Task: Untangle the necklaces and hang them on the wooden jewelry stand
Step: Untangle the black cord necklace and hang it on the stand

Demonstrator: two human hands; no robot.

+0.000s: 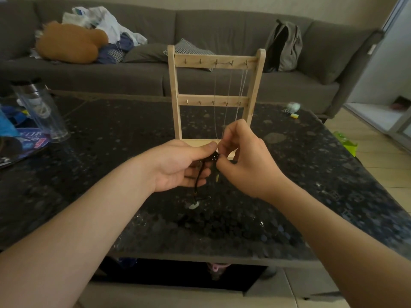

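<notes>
Both hands meet at frame centre, just below the stand's base. The left hand (178, 167) has its thumb pressed down over a dark knot (214, 157), fingers curled underneath. The right hand (242, 158) pinches the same knot from the right with thumb and fingertips. Both are closed on the black cord necklace (198, 178), and neither hand is free.

From the knot the cord runs down and slightly left across the left palm, long axis near vertical in frame. It ends at a pale pendant (195, 205) lying on or just above the dark table (111, 141); can't tell if it touches.

The wooden jewelry stand (174, 96) is upright directly above the grip in frame, just beyond the fingers. Thin chains (228, 103) already hang from the right-side hooks of the top bar. The free hooks (192, 61) sit upper left of the grip.

Judgement: the knot isn't loose yet, so the step is picking it apart. The hang goes up and left, which puts the left hand on the nearer side. The lifted cord could snag the hanging chains.
</notes>
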